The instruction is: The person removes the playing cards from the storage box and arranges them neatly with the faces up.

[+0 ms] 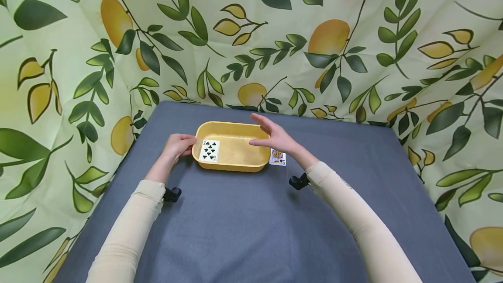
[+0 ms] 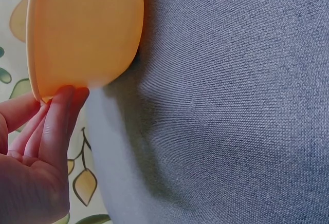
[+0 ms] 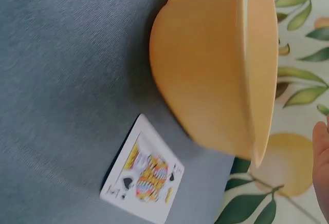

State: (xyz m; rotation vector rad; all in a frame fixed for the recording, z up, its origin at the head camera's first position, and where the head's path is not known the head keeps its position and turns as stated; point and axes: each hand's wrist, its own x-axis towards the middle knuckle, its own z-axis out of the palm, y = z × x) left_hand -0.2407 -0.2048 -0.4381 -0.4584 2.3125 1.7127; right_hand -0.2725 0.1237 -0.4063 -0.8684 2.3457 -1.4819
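Grips the yellow tray (image 1: pixel 239 152) toward twelve o'clock on the grey table (image 1: pixel 243 222), pinching its nine o'clock rim with left hand (image 1: pixel 176 146). Shows inside, at nine o'clock, a face-up clubs card (image 1: pixel 209 150). Hovers between two and three o'clock with right hand (image 1: pixel 277 136), released and loosely spread, perhaps touching the rim. Just outside, past three o'clock, shows a face-up king of spades (image 1: pixel 278 158).

The tub (image 1: pixel 229 167) looks like smooth plastic with a soft sheen. Matt cloth with a visible weave covers the bench (image 1: pixel 243 222). The left card (image 1: pixel 209 151) and right card (image 3: pixel 149 180) look like smooth paper. The far curtain (image 1: pixel 283 25) is printed cloth, slightly creased; the sleeves (image 1: pixel 127 235) are matt cloth.
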